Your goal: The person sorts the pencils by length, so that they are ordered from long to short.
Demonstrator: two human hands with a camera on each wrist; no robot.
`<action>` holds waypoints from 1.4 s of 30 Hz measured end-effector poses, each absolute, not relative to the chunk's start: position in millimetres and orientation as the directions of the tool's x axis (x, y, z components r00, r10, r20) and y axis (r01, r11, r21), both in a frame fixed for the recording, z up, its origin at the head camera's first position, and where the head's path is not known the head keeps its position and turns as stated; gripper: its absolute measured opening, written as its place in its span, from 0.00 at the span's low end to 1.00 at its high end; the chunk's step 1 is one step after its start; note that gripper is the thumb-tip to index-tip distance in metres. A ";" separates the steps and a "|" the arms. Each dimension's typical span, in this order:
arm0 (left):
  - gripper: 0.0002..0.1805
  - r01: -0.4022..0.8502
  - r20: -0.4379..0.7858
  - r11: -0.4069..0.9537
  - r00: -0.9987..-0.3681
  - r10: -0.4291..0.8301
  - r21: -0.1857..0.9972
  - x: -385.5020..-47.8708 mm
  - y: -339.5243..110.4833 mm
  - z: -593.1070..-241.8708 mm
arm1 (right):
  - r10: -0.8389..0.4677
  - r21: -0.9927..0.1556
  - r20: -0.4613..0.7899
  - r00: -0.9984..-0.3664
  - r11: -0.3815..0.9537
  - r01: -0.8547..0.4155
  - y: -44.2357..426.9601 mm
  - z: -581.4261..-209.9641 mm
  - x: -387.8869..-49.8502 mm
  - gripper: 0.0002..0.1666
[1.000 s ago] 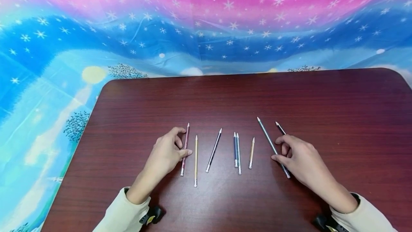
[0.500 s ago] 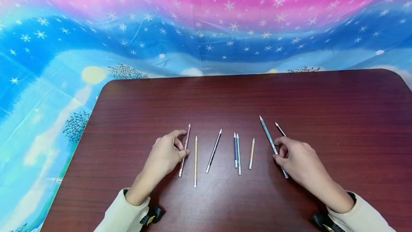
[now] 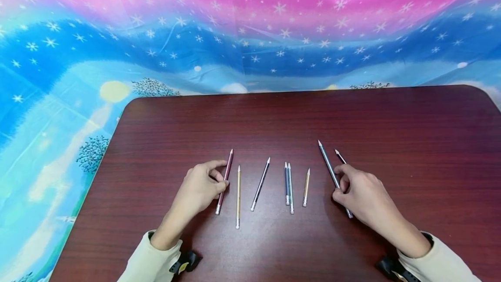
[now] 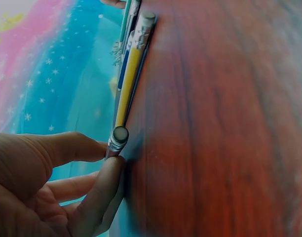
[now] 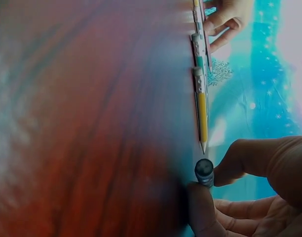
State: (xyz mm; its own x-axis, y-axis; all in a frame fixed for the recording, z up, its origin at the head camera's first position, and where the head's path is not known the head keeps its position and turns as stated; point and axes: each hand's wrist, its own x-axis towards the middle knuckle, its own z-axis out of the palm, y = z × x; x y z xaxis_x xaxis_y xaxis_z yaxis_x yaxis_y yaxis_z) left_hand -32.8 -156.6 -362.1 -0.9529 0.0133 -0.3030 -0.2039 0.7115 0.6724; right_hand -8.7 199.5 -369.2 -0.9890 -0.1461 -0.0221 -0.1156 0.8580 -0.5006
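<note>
My left hand point(image 3: 199, 186) pinches a dark red pencil point(image 3: 228, 163) between thumb and fingers. In the left wrist view the eraser end point(image 4: 120, 134) of that pencil shows at the fingertips. On the right, my right hand point(image 3: 365, 190) pinches a grey-blue pencil point(image 3: 326, 156), tilted with its point to the upper left. Its eraser end point(image 5: 204, 168) faces the right wrist camera. A dark pencil point(image 3: 340, 156) lies partly hidden behind the right hand. Just right of the red pencil lies a long yellow pencil point(image 3: 238, 199).
Between the hands lie a black pencil point(image 3: 260, 185), a dark blue pencil point(image 3: 287, 184) touching a light blue pencil point(image 3: 290, 190), and a short yellow pencil point(image 3: 306, 188). All rest on a dark red wooden table point(image 3: 235, 121). Behind its far edge hangs a snowflake-patterned cloth point(image 3: 250, 29).
The left thumb has drawn back onto the red pencil, whose eraser end has shifted slightly left. The pencil in the right hand has moved slightly right. The pencils in between have stayed put.
</note>
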 end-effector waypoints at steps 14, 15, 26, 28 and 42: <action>0.29 -0.320 -0.410 0.532 -0.910 0.057 0.784 -36.0 -167.4 -359.7 | -0.169 -0.568 -0.056 -0.984 0.816 -0.108 201.8 -367.2 -14.7 0.35; 0.30 -0.321 -0.411 0.527 -0.910 0.060 0.787 -36.9 -168.6 -359.9 | -0.174 -0.577 -0.053 -0.983 0.809 -0.113 201.7 -367.0 -15.2 0.36; 0.30 -0.326 -0.415 0.480 -0.906 0.088 0.814 -42.1 -178.3 -357.2 | -0.193 -0.651 -0.081 -0.978 0.753 -0.095 192.1 -361.3 -23.8 0.37; 0.30 -0.323 -0.415 0.487 -0.905 0.091 0.812 -41.9 -178.6 -356.5 | -0.198 -0.662 -0.087 -0.976 0.744 -0.092 188.9 -359.1 -26.6 0.37; 0.31 -0.345 -0.411 0.372 -0.905 0.113 0.862 -43.7 -178.9 -360.1 | -0.301 -0.818 -0.169 -0.939 0.573 -0.037 149.1 -337.0 -61.9 0.36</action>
State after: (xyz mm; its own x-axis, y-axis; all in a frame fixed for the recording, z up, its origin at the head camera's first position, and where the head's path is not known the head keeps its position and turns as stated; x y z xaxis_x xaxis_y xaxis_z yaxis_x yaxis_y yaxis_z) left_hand -43.7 -178.9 -360.1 -0.9046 0.1132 -0.4109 -0.3448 0.3722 0.8617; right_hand -61.9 149.1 -337.0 -0.9387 -0.3009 -0.1685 -0.0369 0.5734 -0.8184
